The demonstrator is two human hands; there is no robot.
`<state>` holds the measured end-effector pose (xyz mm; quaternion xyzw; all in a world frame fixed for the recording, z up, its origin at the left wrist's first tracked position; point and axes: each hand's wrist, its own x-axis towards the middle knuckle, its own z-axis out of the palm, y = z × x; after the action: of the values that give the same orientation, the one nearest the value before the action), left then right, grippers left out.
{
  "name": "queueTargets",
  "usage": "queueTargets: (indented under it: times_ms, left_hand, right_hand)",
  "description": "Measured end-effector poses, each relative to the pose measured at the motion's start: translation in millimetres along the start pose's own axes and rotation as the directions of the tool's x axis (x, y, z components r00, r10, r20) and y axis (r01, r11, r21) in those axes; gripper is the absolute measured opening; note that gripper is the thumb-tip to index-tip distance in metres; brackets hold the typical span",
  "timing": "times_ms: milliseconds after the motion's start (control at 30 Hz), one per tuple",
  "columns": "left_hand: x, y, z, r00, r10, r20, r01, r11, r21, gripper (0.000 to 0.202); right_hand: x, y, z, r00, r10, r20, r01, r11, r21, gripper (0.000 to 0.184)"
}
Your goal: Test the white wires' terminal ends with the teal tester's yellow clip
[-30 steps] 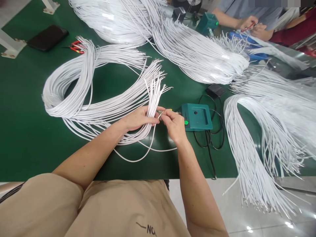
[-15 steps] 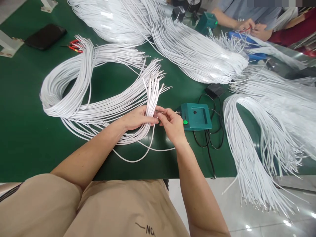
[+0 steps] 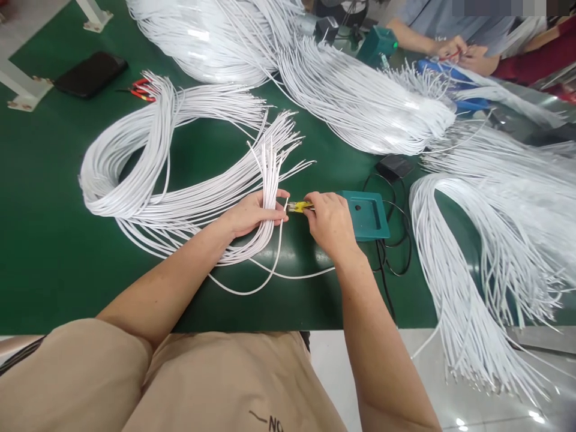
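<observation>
Nearer the green box [image 3: 369, 216] than before, right fingers [image 3: 315, 201] pinch a yellow piece [image 3: 300, 206]; left fingers [image 3: 266, 217] grip wires [image 3: 270, 174].

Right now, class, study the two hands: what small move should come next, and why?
Probably ease the yellow piece, pinched in the right hand, onto the loose cable end poking from the white cables gripped by the left hand: tip and end look aligned, almost touching.

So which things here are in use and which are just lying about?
In use: left hand gripping white wire bundle; right hand pinching small yellow piece beside teal box.
Lying about: black phone, red-handled cutters, far wire heaps.
</observation>
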<state>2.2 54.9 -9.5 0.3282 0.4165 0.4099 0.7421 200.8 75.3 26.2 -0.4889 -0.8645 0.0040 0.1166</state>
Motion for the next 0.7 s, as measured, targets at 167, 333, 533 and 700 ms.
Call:
queueTargets:
  times_ms: [167, 333, 533, 700]
  left_hand:
    - [3, -4, -0.6, 0.997, 0.059, -0.055, -0.053, 0.993, 0.107, 0.055]
    - [3, -6, 2.0, 0.991, 0.093, -0.096, -0.071, 0.976, 0.207, 0.057]
    - [6, -10, 4.9, 0.981, 0.146, -0.128, -0.090, 0.926, 0.367, 0.053]
    - [6, -10, 9.6, 0.971, 0.171, -0.167, -0.074, 0.880, 0.469, 0.051]
  right_hand:
    - [2, 8, -5, 0.993, -0.067, 0.101, 0.071, 0.997, -0.034, 0.021]
    - [0, 11, 0, 0.983, -0.130, 0.130, 0.145, 0.982, -0.121, 0.031]
    - [6, 20, 6, 0.980, -0.146, 0.134, 0.162, 0.979, -0.125, 0.027]
    - [9, 19, 5, 0.982, -0.120, 0.147, 0.137, 0.984, -0.118, 0.027]
